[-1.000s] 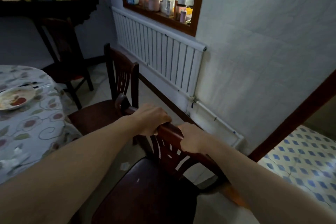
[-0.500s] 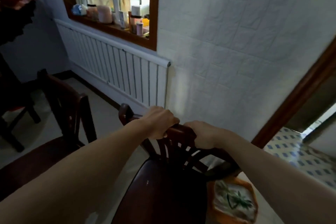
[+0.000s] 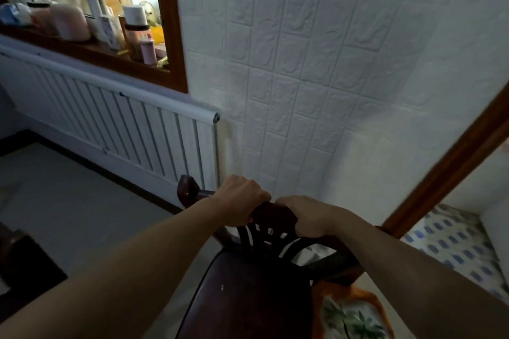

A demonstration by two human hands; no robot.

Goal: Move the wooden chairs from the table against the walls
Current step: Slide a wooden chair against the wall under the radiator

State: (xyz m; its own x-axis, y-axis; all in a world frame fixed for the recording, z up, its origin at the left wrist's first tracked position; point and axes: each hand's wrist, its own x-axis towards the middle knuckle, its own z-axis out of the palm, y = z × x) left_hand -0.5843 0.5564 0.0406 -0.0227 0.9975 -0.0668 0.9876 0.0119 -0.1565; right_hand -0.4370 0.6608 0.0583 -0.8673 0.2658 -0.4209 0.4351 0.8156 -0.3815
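Observation:
A dark wooden chair (image 3: pixel 248 292) stands right in front of me, its carved backrest turned toward the white brick-pattern wall (image 3: pixel 316 77). My left hand (image 3: pixel 239 199) grips the top rail of the backrest on the left. My right hand (image 3: pixel 308 217) grips the same rail on the right, close beside the left. The chair back is close to the wall, just right of the radiator's end. A second dark chair (image 3: pixel 24 272) shows partly at the lower left edge.
A white radiator (image 3: pixel 115 124) runs along the wall under a wooden-framed window sill (image 3: pixel 91 49) crowded with jars and bottles. A brown door frame (image 3: pixel 451 165) slants at the right, with blue-patterned floor beyond. An orange bag (image 3: pixel 355 314) lies under the chair's right side.
The chair has moved closer to the wall and to the right, past the radiator's end. The table and the other chair have slid out of view to the left. Both hands keep their grip.

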